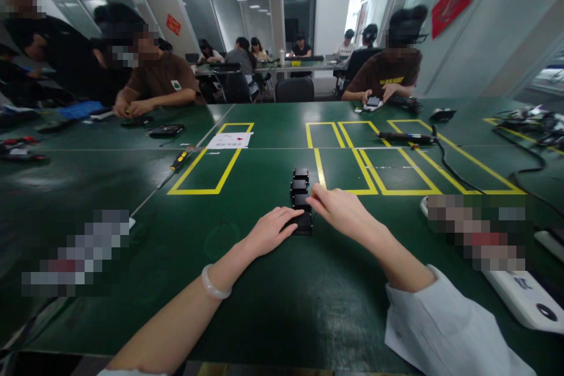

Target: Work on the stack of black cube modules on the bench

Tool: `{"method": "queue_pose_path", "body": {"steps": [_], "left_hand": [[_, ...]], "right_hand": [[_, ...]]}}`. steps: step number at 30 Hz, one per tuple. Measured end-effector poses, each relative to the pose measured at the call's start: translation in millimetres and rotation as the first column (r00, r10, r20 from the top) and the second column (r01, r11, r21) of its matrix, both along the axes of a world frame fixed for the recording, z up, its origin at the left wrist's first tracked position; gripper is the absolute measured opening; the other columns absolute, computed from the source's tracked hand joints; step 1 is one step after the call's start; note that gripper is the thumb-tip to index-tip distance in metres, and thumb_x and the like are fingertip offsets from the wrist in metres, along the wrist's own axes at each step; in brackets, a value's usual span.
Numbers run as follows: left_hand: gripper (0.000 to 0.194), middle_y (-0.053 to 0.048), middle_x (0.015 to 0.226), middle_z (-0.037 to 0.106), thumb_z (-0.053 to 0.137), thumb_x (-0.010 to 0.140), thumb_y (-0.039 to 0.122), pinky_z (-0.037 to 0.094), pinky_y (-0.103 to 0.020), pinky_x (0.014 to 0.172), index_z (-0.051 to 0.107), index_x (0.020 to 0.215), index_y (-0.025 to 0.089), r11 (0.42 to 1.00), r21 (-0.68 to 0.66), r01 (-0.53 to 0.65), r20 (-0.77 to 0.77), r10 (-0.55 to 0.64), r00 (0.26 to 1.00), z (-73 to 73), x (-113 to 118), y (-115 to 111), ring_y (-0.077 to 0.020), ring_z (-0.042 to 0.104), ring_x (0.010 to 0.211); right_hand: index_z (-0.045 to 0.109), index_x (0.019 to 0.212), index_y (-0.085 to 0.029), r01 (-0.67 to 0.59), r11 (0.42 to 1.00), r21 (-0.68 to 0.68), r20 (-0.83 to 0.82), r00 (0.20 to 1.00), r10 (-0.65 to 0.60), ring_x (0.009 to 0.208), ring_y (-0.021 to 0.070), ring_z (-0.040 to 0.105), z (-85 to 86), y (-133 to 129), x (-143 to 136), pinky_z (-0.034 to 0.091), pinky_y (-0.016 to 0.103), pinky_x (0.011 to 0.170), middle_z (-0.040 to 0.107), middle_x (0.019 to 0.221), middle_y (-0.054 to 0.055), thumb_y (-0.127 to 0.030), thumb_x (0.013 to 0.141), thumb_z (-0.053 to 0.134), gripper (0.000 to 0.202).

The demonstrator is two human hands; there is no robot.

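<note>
Several small black blocks [299, 185] stand in a row on the green table, running away from me. My left hand [275, 228] reaches the nearest black block [304, 223] from the left, its fingers stretched out and touching the top and left side. At the right side of the row is my right hand [337, 208], close to the second block from me. Its fingers are curled and pressed together. Whatever they pinch, if anything, is hidden behind them.
Yellow tape rectangles [194, 192] mark the green tabletop [264, 317]. A screwdriver [180, 160] and a paper sheet [229, 140] lie left. A black cylindrical tool [408, 138] with a cable and a white device [520, 299] lie right. Co-workers sit across the table.
</note>
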State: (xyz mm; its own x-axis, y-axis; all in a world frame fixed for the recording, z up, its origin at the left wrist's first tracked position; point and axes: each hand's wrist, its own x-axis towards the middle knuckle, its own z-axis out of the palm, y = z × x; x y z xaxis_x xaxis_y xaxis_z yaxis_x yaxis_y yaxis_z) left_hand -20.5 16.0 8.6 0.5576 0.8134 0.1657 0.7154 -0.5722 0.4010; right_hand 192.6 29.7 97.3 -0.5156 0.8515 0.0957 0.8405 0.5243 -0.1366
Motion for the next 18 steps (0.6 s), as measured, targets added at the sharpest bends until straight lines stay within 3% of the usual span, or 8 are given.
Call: {"method": "queue_pose_path", "body": {"steps": [10, 18], "left_hand": [[0.038, -0.004, 0.122, 0.055, 0.037, 0.097, 0.034, 0.043, -0.036, 0.095, 0.043, 0.135, 0.028, 1.0, -0.012, 0.003, 0.005, -0.003, 1.0, 2.0, 0.5, -0.4, -0.0198, 0.051, 0.108], [0.038, -0.004, 0.122, 0.056, 0.037, 0.097, 0.035, 0.042, -0.036, 0.095, 0.043, 0.134, 0.027, 1.0, -0.009, 0.006, -0.001, -0.006, 1.0, 2.3, 1.4, -0.6, -0.02, 0.051, 0.108]], "right_hand": [[0.045, 0.1, -0.021, -0.029, 1.0, 0.002, -0.067, 0.997, 0.029, 0.067, 0.0158, 0.061, -5.4, 3.0, 2.7, 0.025, 0.024, 0.053, 0.066, 0.079, 0.002, -0.03, 0.096, 0.034, 0.015], [0.048, 0.099, -0.021, 0.01, 1.0, 0.005, 0.014, 1.0, -0.01, 0.072, 0.017, 0.063, -0.9, 1.0, 2.4, 0.024, 0.025, 0.054, 0.068, 0.082, 0.004, -0.037, 0.098, 0.03, 0.025]]}}
